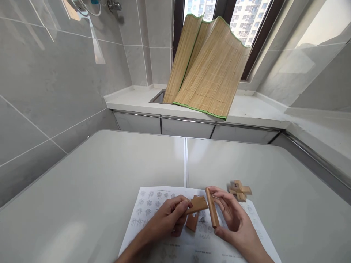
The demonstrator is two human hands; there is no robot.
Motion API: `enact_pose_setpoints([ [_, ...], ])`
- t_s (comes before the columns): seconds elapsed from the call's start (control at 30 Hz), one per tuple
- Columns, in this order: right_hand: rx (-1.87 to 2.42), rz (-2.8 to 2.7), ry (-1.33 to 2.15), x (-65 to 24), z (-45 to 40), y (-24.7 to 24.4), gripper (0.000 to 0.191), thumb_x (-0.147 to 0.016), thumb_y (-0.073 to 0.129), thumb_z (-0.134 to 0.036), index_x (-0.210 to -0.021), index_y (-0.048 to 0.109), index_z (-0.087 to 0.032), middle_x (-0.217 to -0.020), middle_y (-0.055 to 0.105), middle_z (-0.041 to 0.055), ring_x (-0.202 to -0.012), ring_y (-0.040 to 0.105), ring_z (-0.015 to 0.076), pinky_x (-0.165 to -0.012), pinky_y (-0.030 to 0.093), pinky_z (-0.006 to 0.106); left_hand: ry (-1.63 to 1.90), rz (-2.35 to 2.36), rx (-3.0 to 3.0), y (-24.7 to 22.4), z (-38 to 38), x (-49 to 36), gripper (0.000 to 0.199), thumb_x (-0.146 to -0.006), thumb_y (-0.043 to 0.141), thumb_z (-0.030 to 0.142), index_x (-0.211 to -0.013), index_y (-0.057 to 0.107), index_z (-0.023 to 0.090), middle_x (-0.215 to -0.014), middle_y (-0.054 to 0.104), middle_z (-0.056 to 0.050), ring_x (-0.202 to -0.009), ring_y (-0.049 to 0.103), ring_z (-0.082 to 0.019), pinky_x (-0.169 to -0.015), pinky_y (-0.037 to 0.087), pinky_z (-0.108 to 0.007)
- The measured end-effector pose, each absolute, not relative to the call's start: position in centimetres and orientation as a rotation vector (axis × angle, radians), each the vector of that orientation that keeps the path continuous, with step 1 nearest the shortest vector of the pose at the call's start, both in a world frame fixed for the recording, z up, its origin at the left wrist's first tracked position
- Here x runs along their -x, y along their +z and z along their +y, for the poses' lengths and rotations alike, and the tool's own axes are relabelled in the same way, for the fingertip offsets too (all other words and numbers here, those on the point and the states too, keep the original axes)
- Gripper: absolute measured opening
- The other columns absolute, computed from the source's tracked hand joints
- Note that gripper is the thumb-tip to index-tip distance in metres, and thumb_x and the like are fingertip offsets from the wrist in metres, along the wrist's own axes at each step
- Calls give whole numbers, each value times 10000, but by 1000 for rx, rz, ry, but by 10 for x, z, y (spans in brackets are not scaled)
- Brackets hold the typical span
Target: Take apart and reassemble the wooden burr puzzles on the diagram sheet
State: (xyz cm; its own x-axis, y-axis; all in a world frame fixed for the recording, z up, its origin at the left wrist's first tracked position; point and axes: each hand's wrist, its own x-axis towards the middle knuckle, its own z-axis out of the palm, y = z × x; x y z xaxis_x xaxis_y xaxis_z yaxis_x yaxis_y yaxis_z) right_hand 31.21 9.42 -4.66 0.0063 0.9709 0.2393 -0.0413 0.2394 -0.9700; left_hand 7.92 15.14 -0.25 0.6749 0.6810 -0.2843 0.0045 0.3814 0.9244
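My left hand [175, 215] pinches a flat brown wooden piece [197, 204], its free end pointing right. Between the thumb and fingers of my right hand [233, 219] a longer wooden piece [212, 208] is held nearly upright, seen edge-on. The two pieces are very close at the left one's tip; I cannot tell if they touch. Below them another wooden piece with a notch [192, 221] shows, partly hidden by the left-hand piece. Under both hands lies a printed paper sheet [148, 199] with rows of small drawings.
Several light wooden pieces form a small cluster [240, 190] marked "2" at the sheet's upper right. The white table [109, 175] has a seam down its middle. Beyond it, a folded bamboo mat [211, 69] leans on the counter [131, 98] before a window.
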Motion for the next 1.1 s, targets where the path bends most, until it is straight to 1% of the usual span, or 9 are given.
enact_pose_setpoints([
  [0.07,987,-1283,1079,-313,93,-47,616,-774,895,-488,-1280,594,-309,-1525,540,176,-1452,491,386,-1138,498,515,430,702,-1031,-3,151,-79,490,-953,575,683,-851,411,233,-576,281,123,-429,213,-57,-415,232,-201],
  [0.17,980,-1294,1097,-314,92,-47,631,-749,898,-534,-1256,593,-315,-1532,544,178,-1447,495,396,-1132,504,530,358,638,-953,-5,153,-76,519,-925,608,702,-843,385,240,-589,261,127,-406,219,-44,-396,232,-194],
  [0.23,975,-1311,1106,-315,92,-47,660,-744,895,-552,-1273,575,-323,-1539,540,173,-1446,496,394,-1149,487,537,323,617,-935,-7,154,-75,520,-914,618,709,-866,408,236,-592,275,126,-407,225,-42,-393,238,-193],
  [0.43,945,-1372,1160,-319,94,-51,712,-744,906,-523,-1324,536,-340,-1558,519,165,-1466,469,395,-1169,460,552,312,630,-924,-9,155,-74,503,-911,631,700,-920,456,228,-589,298,127,-417,229,-44,-401,269,-193],
  [0.67,913,-1356,1233,-322,97,-54,712,-702,955,-454,-1277,548,-348,-1564,528,159,-1462,472,393,-1148,483,560,356,649,-937,-9,154,-76,500,-913,624,698,-927,465,224,-578,295,131,-414,227,-48,-384,290,-187],
  [0.77,923,-1341,1247,-322,96,-53,674,-712,956,-415,-1250,554,-356,-1577,518,143,-1465,472,381,-1148,486,546,375,660,-953,-9,153,-77,493,-921,615,695,-926,465,225,-575,290,131,-414,235,-50,-379,301,-183],
  [0.87,941,-1323,1263,-322,95,-53,637,-718,959,-358,-1214,560,-368,-1603,489,113,-1482,454,359,-1169,461,531,393,672,-971,-10,153,-77,483,-930,603,689,-925,468,225,-579,292,129,-419,231,-50,-379,303,-182],
  [0.93,951,-1308,1279,-321,94,-52,648,-699,972,-312,-1200,565,-368,-1613,474,103,-1494,437,353,-1185,439,526,398,677,-991,-11,153,-78,475,-944,584,684,-927,470,224,-581,296,127,-420,235,-51,-382,307,-183],
  [1.1,1038,-1151,1314,-312,88,-45,608,-621,1004,-230,-1074,608,-322,-1615,461,89,-1497,432,362,-1207,410,502,410,656,-1019,-15,153,-77,482,-959,549,696,-934,469,221,-573,314,127,-416,267,-54,-392,319,-186],
])
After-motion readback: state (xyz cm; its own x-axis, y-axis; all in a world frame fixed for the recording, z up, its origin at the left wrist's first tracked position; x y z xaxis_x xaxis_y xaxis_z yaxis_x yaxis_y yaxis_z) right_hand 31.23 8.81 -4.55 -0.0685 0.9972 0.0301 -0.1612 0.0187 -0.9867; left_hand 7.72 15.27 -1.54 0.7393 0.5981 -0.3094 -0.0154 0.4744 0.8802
